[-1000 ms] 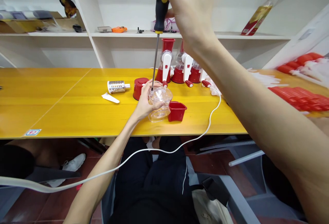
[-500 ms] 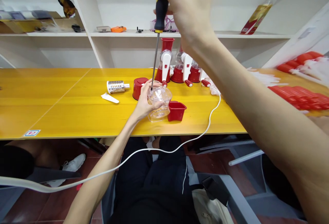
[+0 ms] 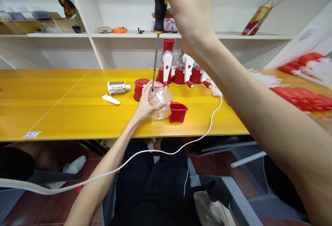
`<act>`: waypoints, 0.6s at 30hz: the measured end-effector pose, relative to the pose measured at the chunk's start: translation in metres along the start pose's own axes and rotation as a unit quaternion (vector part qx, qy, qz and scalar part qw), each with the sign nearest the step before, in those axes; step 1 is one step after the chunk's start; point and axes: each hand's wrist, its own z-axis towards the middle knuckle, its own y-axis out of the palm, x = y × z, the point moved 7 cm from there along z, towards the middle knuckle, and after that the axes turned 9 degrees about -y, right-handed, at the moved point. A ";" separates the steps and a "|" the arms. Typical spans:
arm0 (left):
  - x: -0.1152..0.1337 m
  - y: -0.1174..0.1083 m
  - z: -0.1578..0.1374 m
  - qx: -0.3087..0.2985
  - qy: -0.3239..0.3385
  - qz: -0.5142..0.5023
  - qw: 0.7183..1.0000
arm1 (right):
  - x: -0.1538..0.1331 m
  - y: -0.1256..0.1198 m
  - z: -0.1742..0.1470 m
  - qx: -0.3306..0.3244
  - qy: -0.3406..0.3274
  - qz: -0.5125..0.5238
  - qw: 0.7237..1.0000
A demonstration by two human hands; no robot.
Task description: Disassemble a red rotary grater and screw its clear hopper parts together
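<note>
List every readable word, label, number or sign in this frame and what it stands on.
None can be read.
Sticker on the yellow table: red mark, too small to read.
Bottle on the shelf: red and gold label, blurred.
Screwdriver in the right hand: no print visible.

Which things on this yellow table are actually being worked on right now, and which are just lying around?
In use:
left hand steadying the clear plastic housing
right hand holding the screwdriver, tip down at the housing

Lying about:
red cup
red cap
metal grater drum
white scraper
finished grinders
white cable

Black-yellow screwdriver (image 3: 158, 10); clear housing (image 3: 160, 104); yellow table (image 3: 64, 105).
</note>
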 end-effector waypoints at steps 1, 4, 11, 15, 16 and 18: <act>0.000 0.000 0.000 0.003 0.000 -0.003 1.000 | 0.000 -0.001 -0.001 0.001 0.004 0.005 1.000; 0.001 -0.001 0.000 0.009 -0.002 -0.010 1.000 | 0.001 -0.003 -0.003 0.016 0.022 0.020 0.999; 0.002 0.000 0.000 0.001 0.005 -0.008 1.000 | -0.003 -0.008 -0.003 0.035 0.027 0.022 0.999; 0.000 0.000 -0.001 -0.006 -0.007 -0.006 1.000 | -0.004 -0.010 0.001 0.052 0.024 0.022 0.998; 0.000 0.000 -0.001 -0.006 -0.008 -0.006 1.000 | -0.005 -0.011 0.001 0.058 0.023 0.022 0.998; 0.001 -0.001 -0.001 -0.003 -0.006 -0.006 1.000 | -0.005 -0.013 0.001 0.066 0.024 0.019 0.997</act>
